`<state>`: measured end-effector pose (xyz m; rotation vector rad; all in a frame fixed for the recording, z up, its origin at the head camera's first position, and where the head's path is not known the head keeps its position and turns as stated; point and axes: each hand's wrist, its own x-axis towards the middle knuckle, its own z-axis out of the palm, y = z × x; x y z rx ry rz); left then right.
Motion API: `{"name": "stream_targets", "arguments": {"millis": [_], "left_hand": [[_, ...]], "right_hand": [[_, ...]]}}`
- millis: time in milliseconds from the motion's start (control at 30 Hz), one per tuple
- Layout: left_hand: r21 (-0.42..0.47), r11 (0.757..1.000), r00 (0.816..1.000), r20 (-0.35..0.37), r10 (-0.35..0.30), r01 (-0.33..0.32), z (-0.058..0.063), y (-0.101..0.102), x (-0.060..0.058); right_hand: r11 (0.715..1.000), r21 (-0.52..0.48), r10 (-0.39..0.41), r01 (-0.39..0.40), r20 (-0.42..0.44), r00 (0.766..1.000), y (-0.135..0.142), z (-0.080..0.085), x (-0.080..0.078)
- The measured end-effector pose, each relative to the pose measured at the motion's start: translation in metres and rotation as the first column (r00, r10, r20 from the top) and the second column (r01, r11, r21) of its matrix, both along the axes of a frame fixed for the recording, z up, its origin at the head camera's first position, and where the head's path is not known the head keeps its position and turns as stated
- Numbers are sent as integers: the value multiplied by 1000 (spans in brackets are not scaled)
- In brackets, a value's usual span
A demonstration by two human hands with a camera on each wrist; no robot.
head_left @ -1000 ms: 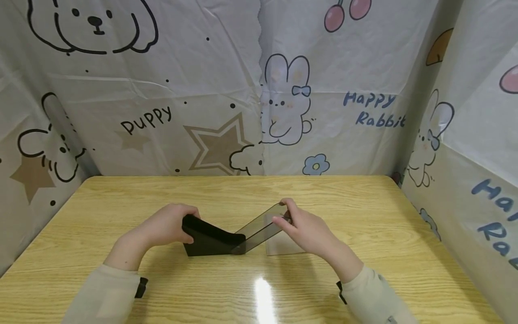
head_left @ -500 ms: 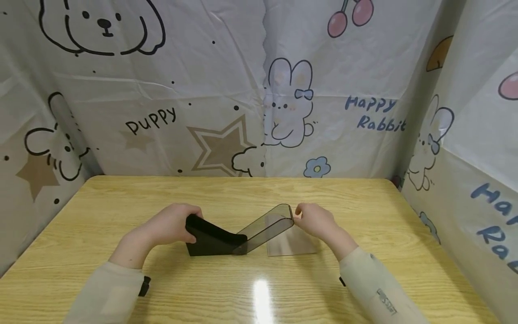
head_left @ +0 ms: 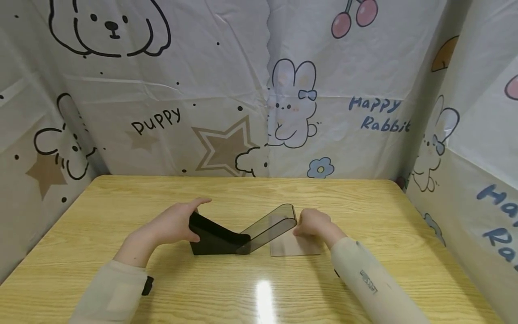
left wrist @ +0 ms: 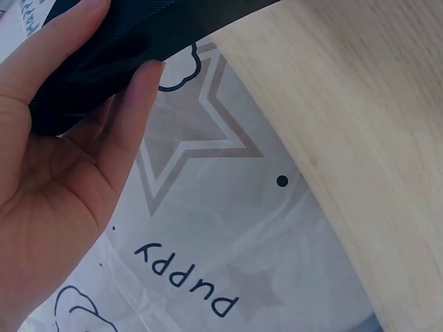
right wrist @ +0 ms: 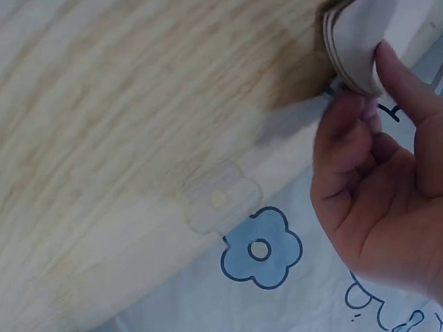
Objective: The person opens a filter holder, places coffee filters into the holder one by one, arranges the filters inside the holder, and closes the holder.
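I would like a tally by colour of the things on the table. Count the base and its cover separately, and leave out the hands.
Black: 1, the base
Smoky see-through: 1, the tilted cover
Pale: 1, the layered stack, counted as one
Total: 3

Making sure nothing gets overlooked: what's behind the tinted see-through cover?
Through the cover, the tabletop and part of the stacked sheets show. Whatever lies directly underneath the sheets is hidden by them.
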<state>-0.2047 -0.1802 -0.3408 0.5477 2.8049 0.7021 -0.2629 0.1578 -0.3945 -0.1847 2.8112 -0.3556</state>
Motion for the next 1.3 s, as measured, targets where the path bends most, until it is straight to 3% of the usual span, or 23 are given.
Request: {"name": "stream_targets", "arguments": {"millis": [200, 567, 767, 1033, 1300], "left_hand": [[69, 997, 999, 40, 13, -16, -2, -1, -1], [116, 993, 999, 47, 26, -31, -6, -8, -1], [129, 991, 998, 58, 24, -32, -11, -12, -2], [208, 977, 992, 128, 9, -36, -11, -14, -2], [209, 977, 989, 147, 11, -42, -10, -15, -2]], "right_hand": [[999, -49, -11, 10, -38, 999, 2, 0, 0], [999, -51, 6, -11, -101, 995, 5, 7, 4], [993, -117, -18, 6, -101, 995, 12, 16, 5], [958, -285, -13, -17, -104, 995, 27, 41, 5], [929, -369, -56, -22, -198, 979, 40, 74, 7]]}}
